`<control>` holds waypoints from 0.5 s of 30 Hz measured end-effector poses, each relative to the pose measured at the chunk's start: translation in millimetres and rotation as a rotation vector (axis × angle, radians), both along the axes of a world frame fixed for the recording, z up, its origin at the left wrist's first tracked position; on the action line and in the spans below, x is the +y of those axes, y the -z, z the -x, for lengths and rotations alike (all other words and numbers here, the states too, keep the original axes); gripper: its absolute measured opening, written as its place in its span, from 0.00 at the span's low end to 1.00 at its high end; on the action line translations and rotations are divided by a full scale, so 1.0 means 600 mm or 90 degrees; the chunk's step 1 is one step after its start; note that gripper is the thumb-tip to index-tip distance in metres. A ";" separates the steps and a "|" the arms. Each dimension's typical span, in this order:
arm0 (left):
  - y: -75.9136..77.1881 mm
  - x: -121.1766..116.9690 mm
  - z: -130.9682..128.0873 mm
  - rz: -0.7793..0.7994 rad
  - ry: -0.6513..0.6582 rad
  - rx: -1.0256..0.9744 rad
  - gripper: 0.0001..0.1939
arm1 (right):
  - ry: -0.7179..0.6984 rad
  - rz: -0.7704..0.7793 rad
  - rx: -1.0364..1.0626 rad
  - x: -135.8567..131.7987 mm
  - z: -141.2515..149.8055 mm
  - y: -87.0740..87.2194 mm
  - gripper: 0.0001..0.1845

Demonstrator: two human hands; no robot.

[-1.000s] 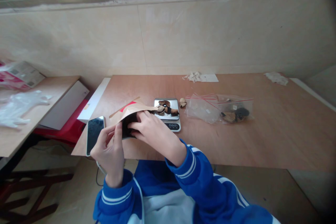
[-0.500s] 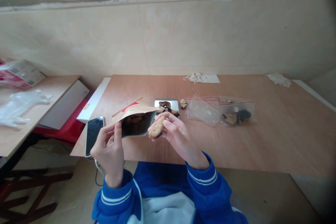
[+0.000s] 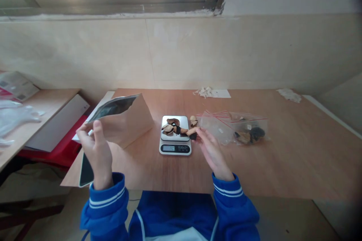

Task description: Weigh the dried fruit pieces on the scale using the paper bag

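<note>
My left hand (image 3: 97, 150) pinches the rim of a brown paper pouch (image 3: 128, 126) with a dark silvery lining, raised at the left of the table. In the fingers of my right hand (image 3: 208, 145) is a dried piece (image 3: 192, 132), tan with a black part, at the right edge of a small digital scale (image 3: 175, 150). Several dried tan-and-dark pieces (image 3: 169, 129) lie on the scale's metal plate, one reaching towards the held piece; whether they touch I cannot tell. The scale's display is lit, its digits too small to read surely.
A loose dried piece (image 3: 194, 121) lies right of the scale. Beyond it are clear zip bags (image 3: 219, 128), one with dried pieces (image 3: 250, 135). White scraps (image 3: 205, 92) lie by the wall. A phone (image 3: 85, 173) sits at the table's left edge, partly behind my left hand.
My right hand has carried the dried piece from the pouch's mouth to the scale. My left hand has drawn the pouch left and tilted it, uncovering the scale. The view has tipped up.
</note>
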State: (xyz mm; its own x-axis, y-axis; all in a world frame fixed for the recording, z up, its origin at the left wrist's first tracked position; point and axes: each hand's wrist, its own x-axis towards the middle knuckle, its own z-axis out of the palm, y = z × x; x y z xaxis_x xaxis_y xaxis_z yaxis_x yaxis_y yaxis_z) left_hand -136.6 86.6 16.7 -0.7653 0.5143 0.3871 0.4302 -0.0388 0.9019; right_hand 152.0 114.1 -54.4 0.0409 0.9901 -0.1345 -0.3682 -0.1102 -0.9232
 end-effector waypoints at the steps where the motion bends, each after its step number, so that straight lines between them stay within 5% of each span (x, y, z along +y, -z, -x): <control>1: 0.008 0.005 0.004 0.017 0.004 -0.009 0.22 | 0.028 0.001 -0.013 0.017 -0.005 0.011 0.22; 8: 0.106 0.015 -0.002 0.075 0.008 0.047 0.34 | 0.095 -0.017 -0.145 0.117 0.003 0.052 0.28; 15: 0.181 0.003 -0.021 0.132 0.014 0.109 0.47 | 0.117 -0.154 -0.376 0.128 0.027 0.087 0.20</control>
State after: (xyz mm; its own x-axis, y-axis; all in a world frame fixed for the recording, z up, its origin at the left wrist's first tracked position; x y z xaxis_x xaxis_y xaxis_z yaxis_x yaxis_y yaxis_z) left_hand -124.1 88.6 -92.0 -0.6854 0.6125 0.3938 0.5776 0.1282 0.8062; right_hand 135.9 190.9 -106.4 0.2109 0.9594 0.1870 0.2145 0.1412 -0.9665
